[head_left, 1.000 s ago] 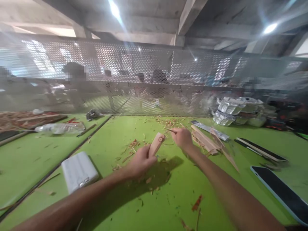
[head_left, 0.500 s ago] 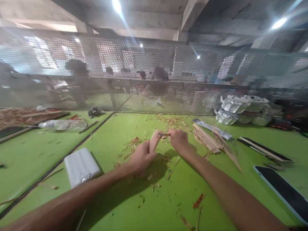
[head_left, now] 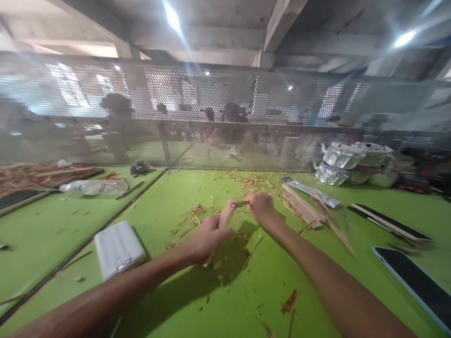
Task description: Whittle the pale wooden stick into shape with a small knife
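Above the green table, my left hand (head_left: 208,235) is closed around the lower part of a pale piece of wood (head_left: 226,214). My right hand (head_left: 261,206) is wrapped round the handle of a small carving tool (head_left: 243,203), whose handle is mostly hidden in my fist. Its curved, ring-like tip touches the upper end of the wood, or lies just over it; I cannot tell which. Wood shavings (head_left: 199,210) are scattered on the table beneath and around both hands.
A white power bank (head_left: 118,249) lies by my left forearm, with a plastic bottle (head_left: 93,187) further back. To the right are wood strips (head_left: 305,206), a phone (head_left: 412,281) and foil-like silver teapots (head_left: 341,162). A perforated metal screen (head_left: 211,136) closes off the table's far side.
The wood has tilted and turned slightly in my left hand, showing a narrower side. The tool's tip stays at its upper end. The view has tipped up slightly.
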A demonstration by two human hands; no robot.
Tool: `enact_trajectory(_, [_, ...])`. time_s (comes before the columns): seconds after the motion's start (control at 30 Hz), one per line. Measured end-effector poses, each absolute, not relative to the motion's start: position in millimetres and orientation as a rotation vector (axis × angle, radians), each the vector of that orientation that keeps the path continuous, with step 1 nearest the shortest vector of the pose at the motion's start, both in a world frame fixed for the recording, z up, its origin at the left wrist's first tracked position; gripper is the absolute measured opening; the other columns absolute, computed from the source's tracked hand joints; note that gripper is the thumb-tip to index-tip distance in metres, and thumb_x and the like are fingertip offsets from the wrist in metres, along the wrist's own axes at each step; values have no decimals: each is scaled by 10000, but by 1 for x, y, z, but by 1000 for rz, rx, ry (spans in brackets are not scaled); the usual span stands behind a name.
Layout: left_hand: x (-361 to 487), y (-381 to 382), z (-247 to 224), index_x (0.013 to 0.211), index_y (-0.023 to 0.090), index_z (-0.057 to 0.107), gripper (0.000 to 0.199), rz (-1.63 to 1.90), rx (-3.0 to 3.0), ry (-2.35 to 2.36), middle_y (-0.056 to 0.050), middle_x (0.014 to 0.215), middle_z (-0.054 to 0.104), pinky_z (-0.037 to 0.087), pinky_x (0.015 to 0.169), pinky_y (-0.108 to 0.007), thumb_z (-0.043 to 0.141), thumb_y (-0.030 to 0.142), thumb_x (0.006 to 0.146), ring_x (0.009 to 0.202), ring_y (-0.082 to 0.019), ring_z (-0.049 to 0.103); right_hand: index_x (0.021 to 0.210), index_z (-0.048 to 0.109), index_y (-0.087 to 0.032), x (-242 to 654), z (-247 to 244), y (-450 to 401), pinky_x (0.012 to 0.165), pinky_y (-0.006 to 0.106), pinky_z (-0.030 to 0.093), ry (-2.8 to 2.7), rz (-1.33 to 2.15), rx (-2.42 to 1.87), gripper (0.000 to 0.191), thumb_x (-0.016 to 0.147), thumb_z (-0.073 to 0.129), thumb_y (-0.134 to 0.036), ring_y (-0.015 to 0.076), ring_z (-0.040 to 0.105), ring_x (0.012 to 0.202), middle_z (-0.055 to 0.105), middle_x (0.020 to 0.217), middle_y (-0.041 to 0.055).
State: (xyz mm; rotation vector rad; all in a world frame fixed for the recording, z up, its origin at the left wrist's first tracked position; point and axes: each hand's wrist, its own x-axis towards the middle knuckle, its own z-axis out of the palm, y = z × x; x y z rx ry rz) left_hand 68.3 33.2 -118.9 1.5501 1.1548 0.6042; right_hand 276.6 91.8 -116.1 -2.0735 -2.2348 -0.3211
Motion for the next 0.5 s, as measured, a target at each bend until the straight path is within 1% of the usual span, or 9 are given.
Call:
enact_trajectory(0.23, [70, 31, -111, 918, 152, 601, 161, 578, 1514, 1246, -20, 786, 647, 406, 542, -252, 615, 269, 808, 633, -156, 577, 961, 742, -86, 280, -117, 98, 571, 257, 337, -2252, -341, -2087, 367, 984, 375, -90, 191, 643, 690, 733, 813, 153])
enact_trajectory(0.37, [68, 34, -109, 926, 154, 598, 160, 519, 1502, 1258, -31, 810, 651, 420, 546, -252, 613, 271, 818, 646, -163, 592, 965, 745, -79, 278, -117, 98, 584, 275, 354, -2242, -347, -2089, 345, 965, 400, -69, 222, 671, 732, 740, 839, 177])
enact_trajectory(0.5, [67, 37, -107, 977, 150, 596, 215, 510, 1509, 1258, -39, 823, 636, 413, 525, -251, 618, 304, 829, 636, -159, 574, 897, 754, -94, 276, -119, 100, 605, 288, 398, -2211, -325, -2082, 314, 941, 445, -56, 230, 679, 712, 739, 795, 173])
